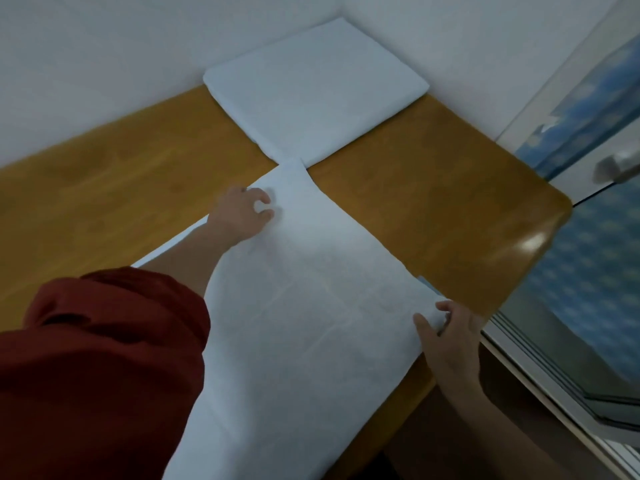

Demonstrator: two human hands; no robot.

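White cloth (311, 306) lies spread flat on the wooden surface (121, 174), its far corner meeting a folded white stack (311, 91) by the wall. Left hand (242, 213), fingers curled, grips the cloth's far end. Right hand (446, 337) pinches its right edge.

No legible writing, even on the white cloth (311, 306).

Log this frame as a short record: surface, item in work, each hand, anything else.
surface: wooden table
in work: white cloth, spread flat on the table
left hand: fingers curled on the cloth's far end
right hand: pinches the cloth's right edge
else: folded stack of white fabric in the far corner by the wall; red sleeve on the left arm
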